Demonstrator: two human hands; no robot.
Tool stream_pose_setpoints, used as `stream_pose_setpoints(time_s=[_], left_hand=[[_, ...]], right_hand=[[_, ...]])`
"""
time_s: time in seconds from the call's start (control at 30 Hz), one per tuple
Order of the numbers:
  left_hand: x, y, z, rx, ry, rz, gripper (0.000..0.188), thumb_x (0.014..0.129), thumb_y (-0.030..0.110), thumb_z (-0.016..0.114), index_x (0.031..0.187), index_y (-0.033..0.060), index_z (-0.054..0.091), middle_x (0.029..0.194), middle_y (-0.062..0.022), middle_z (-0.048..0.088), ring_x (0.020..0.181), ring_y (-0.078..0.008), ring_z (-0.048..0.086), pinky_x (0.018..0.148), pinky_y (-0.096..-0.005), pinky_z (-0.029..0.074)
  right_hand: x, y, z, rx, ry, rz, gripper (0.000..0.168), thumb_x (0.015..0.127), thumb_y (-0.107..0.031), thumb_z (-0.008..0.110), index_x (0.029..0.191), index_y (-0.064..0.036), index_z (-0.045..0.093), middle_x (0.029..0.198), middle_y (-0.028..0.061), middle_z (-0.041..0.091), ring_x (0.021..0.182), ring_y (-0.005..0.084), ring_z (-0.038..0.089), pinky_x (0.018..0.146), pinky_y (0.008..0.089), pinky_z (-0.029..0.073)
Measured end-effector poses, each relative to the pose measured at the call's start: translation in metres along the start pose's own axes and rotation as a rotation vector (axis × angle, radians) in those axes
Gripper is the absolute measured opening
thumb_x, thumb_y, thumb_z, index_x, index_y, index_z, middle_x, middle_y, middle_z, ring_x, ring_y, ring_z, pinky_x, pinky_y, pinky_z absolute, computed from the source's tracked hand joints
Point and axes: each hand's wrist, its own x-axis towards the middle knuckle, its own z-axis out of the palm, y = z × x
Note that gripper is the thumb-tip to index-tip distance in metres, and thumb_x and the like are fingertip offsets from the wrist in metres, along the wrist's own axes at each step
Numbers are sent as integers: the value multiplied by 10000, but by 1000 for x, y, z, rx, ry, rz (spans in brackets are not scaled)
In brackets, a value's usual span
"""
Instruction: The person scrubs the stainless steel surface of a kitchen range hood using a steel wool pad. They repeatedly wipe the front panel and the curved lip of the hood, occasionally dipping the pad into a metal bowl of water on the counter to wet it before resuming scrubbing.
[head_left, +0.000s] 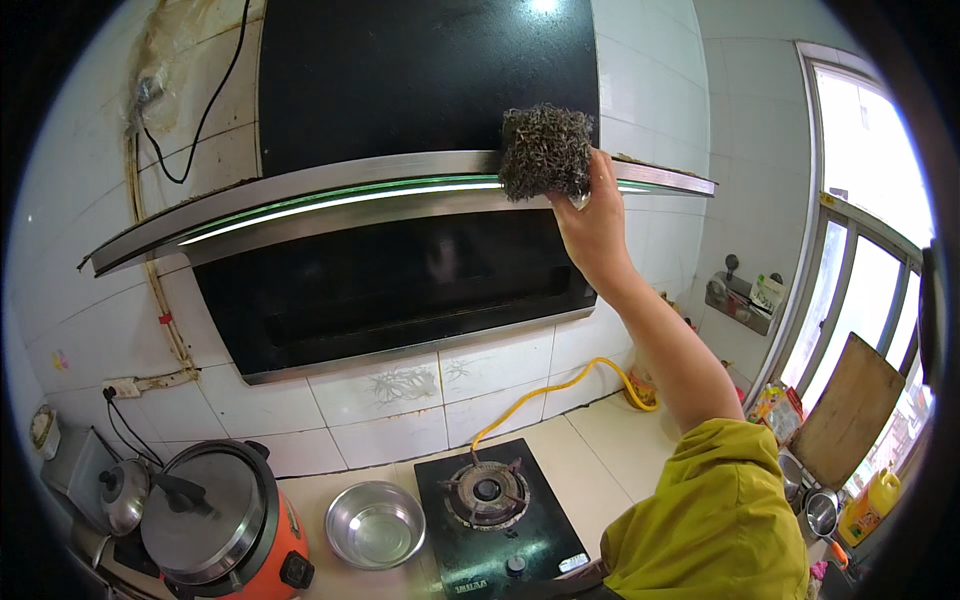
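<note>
Raised in front of the range hood (390, 247), my right hand (596, 221) grips a dark, wiry scouring pad (546, 152) between thumb and fingers. The pad overlaps the right part of the hood's stainless steel front strip (360, 166) and the lower edge of its black upper panel (420, 75). Whether it presses on the metal cannot be told from here. A lit light bar (337, 206) runs under the strip. My left hand is out of view.
Below the hood stand a single-burner gas stove (487, 491) with a yellow hose (525, 394), a metal bowl (375, 525) and a lidded orange cooker (281, 555). A wooden cutting board (847, 412) leans by the window at right. A black cable (217, 97) hangs at upper left.
</note>
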Motion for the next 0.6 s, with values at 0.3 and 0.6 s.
stream_pose_setpoints(time_s=[0.3,0.6], left_hand=[[-12,-27,12,-34,-41,-68,109,765,-3,541,871,14,562,952,-133,553,822,-259,545,645,-308,458],[-28,-37,-7,52,-34,-200,92,778,59,564,841,-5,545,843,-145,510,714,-273,507,614,-351,430]], right_hand=[[3,-38,47,-8,18,-71,371,618,65,621,971,1,526,961,120,529,889,311,546,774,303,434],[14,-114,140,153,-48,-326,407,575,99,621,958,-8,535,962,120,535,849,312,558,712,322,465]])
